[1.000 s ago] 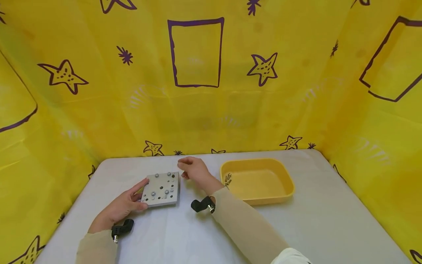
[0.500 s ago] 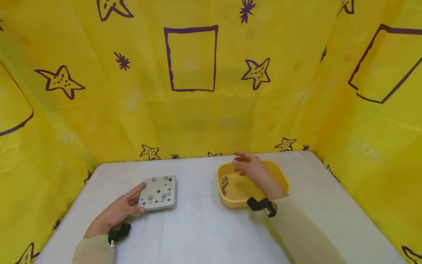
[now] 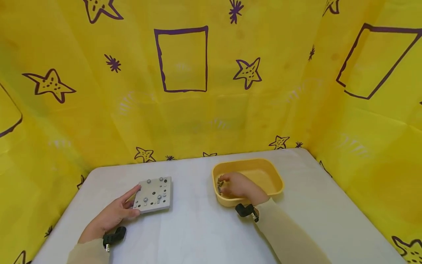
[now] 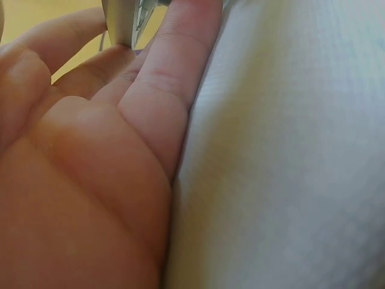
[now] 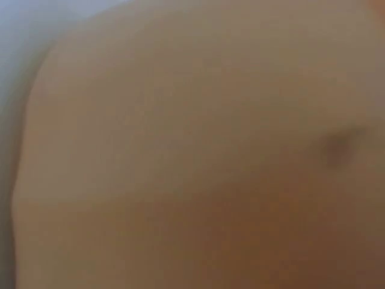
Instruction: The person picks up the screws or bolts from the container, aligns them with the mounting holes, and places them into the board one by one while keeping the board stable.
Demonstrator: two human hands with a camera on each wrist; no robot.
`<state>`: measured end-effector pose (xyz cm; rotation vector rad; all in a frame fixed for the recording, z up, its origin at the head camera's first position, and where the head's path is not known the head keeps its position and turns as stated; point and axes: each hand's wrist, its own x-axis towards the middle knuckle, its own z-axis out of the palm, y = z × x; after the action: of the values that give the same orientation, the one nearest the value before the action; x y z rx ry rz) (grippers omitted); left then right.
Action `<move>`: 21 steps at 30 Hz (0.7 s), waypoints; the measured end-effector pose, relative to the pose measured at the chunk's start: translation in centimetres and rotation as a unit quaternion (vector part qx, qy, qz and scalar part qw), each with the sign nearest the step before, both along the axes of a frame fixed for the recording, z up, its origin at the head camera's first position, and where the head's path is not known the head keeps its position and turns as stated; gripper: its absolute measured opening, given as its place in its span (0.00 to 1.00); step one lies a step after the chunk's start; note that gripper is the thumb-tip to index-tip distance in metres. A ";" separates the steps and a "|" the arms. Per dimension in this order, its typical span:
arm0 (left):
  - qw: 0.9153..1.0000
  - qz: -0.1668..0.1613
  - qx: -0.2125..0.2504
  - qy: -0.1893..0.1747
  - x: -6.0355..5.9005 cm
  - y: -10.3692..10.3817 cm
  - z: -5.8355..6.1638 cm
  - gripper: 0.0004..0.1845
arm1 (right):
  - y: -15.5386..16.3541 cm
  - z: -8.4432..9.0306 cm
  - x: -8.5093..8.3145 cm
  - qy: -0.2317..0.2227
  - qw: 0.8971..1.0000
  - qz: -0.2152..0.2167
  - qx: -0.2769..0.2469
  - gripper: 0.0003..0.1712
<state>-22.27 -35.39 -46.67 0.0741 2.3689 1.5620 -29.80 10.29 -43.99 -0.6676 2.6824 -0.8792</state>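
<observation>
- Two hands work apart on the white tabletop [image 3: 204,234]: the left hand [image 3: 110,216] lies at the near-left corner of the grey metal plate [image 3: 153,194], and the right hand [image 3: 239,185] is down inside the yellow tray [image 3: 273,176].
- The left hand's grip is apart: the head view shows straight fingers [image 4: 180,66] laid along the plate's edge [image 4: 123,21] with the thumb at its near side, so they press and steady it and do not clamp it. A nudge could therefore slide the plate across the smooth tabletop.
- The right hand's grip cannot be told. Its fingers curl down at the tray's left end over a few small dark screws [image 3: 219,187], yet whether one is pinched is hidden; the right wrist view shows only blurred skin.
- The likeliest slip, as a judgement: a screw that small may be caught by its tip alone and drop back into the tray or onto the tabletop, where it could roll away.
- The fingers may also rake up more than one screw, since they lie bunched together.
- The wrist rests over the tray's near rim, and the tray looks light, so a pull toward the person could tip or drag it and scatter the screws.
- The plate already carries several silver screw heads [image 3: 145,199] beside open holes; it lies well apart from the tray, which leaves a long carry for a weak pinch.
</observation>
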 end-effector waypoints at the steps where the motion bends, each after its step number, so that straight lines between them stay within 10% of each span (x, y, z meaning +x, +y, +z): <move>1: 1.000 0.002 0.000 0.003 0.0 0.0 0.0 0.55 | -0.2 -0.1 -0.1 0.008 1.000 0.001 0.007 0.20; 21: 1.000 -0.007 0.024 0.012 0.1 -0.1 0.0 0.55 | -1.2 -0.6 -0.4 0.149 0.983 0.038 0.104 0.11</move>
<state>-22.13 -35.52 -46.63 0.1187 2.3443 1.6192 -30.18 9.09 -44.62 -0.9072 2.9299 -0.5028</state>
